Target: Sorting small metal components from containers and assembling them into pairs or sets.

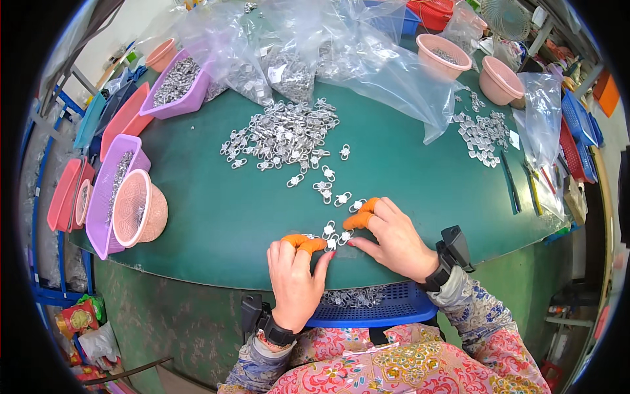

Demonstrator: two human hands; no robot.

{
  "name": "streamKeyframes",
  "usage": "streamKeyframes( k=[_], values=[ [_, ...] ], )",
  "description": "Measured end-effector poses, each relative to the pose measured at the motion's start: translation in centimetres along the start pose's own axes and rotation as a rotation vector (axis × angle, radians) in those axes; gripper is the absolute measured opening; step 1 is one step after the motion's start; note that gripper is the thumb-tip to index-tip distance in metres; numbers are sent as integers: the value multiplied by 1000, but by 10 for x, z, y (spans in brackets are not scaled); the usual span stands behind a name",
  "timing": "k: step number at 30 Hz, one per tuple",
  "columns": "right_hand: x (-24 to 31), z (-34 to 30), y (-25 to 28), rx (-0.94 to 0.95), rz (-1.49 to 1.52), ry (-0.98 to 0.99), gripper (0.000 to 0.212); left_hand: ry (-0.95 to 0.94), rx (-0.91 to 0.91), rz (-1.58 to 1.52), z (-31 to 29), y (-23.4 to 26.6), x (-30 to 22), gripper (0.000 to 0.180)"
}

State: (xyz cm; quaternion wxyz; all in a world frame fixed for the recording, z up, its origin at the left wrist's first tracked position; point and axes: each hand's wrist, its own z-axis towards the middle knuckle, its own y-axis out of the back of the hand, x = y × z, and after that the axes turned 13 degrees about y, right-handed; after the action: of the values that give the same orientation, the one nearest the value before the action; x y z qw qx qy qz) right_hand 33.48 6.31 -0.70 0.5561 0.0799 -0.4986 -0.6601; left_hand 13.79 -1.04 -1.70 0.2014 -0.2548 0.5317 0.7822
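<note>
Both hands work close together near the front edge of the green table. My left hand [294, 269], with orange finger covers, has its fingers bent and the thumb drawn in at a small silver metal clasp [331, 245]. Right beside it, my right hand [394, 240] is curled, with thumb and covered fingertips at another metal clasp [345, 238]. One more loose clasp [329, 229] lies between the hands. A sparse line of clasps [342, 199] leads back to a large heap of similar clasps [282, 136].
A blue basket [374, 320] with metal pieces sits below the table's edge. At left stand purple bins [105, 217] and a pink round basket [154, 213]. Clear plastic bags [394, 85] cover the back. Flat metal pieces [484, 136] and pen-like tools [510, 182] lie right.
</note>
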Motion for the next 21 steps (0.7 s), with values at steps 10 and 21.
streamKeyframes(
  k=[10, 21],
  values=[
    [2, -7, 11, -23, 65, -12, 34, 8, -7, -25, 0, 0, -1, 23],
    [7, -9, 17, -48, 226, -60, 28, -1, -13, -18, -1, 1, -1, 23]
  ],
)
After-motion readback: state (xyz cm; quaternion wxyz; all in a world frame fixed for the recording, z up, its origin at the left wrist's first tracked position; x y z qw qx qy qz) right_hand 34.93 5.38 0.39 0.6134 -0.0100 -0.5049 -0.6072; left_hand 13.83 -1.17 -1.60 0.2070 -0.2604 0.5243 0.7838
